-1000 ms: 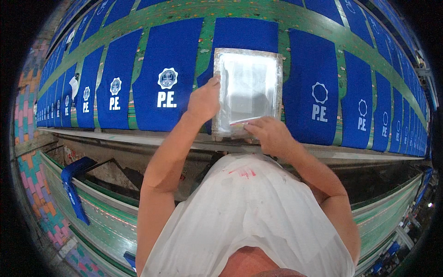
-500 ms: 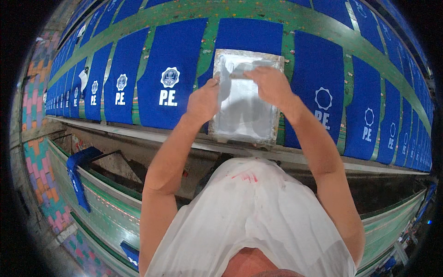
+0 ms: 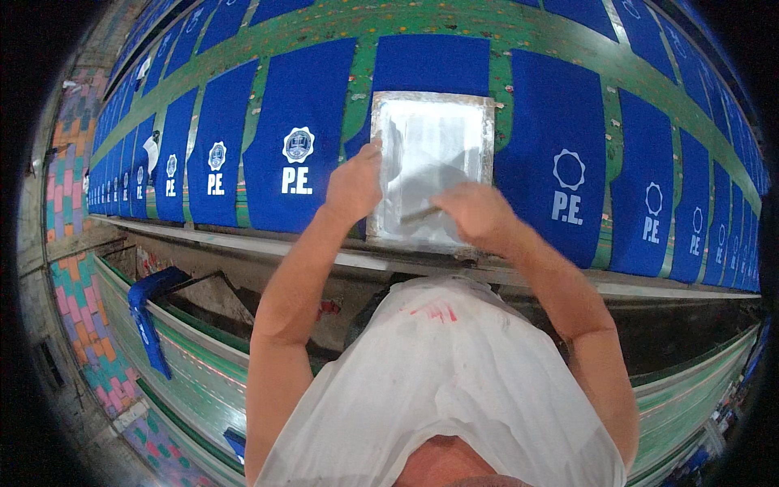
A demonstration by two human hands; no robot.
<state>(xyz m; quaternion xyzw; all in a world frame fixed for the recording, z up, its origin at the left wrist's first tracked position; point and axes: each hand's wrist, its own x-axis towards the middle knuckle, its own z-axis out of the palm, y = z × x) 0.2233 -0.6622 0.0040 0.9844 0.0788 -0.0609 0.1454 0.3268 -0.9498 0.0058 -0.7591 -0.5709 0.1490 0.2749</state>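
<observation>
A printing screen (image 3: 492, 138) in a worn, pale frame lies over the lower part of a blue fabric panel (image 3: 432, 63). My left hand (image 3: 355, 187) is closed on the screen's left edge. Over the near half of the mesh, my right hand (image 3: 480, 216) grips a squeegee (image 3: 419, 214), held slightly slanted; only its left part shows. White and grey ink smears cover the mesh. To the left, a blue panel (image 3: 299, 89) bears a white crest and lettering; the panel on the right (image 3: 556, 105) has a white badge outline and lettering.
The long green table (image 3: 357, 101) carries rows of blue panels on both sides. Its pale front rail (image 3: 341, 258) runs before me. Behind is another green table (image 3: 203, 349) with a blue cloth (image 3: 144, 304) draped over its edge. Coloured paving (image 3: 73, 170) lies at the left.
My right hand has drawn the squeegee from the far part of the screen to its near part. My left hand stays at the left edge. The view has shifted slightly.
</observation>
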